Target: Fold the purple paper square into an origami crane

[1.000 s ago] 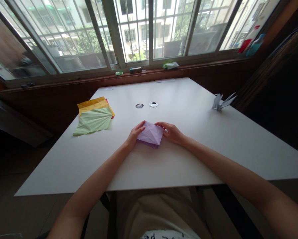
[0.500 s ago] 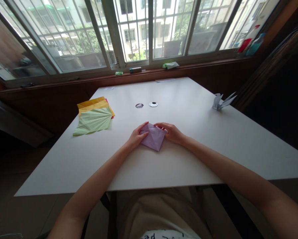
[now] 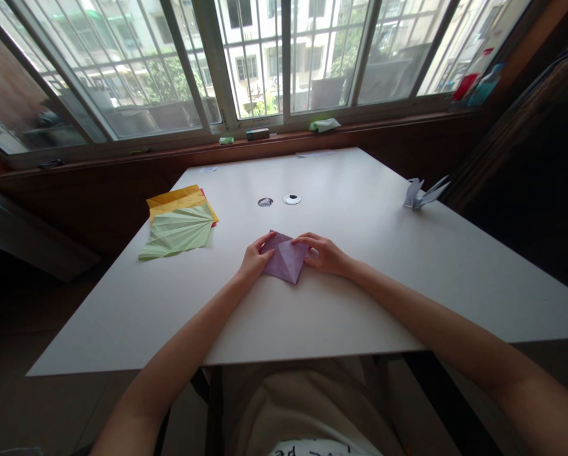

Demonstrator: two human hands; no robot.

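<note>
Centrally, left fingers [image 3: 265,239] and right fingers [image 3: 308,237] grasp purple paper [image 3: 284,259], with room to the table's near edge [image 3: 312,353].

Wht tbl [image 3: 288,323] — yellow ppr [image 3: 170,198] w/ green ppr [image 3: 179,232] overlapping, L; folded ppr bird [image 3: 417,197] — far R.

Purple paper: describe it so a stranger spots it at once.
Find the white table by the window. On it, held by the left hand and right hand, is the creased purple paper. Its colour sets it apart from the green sheet to the left.
</note>
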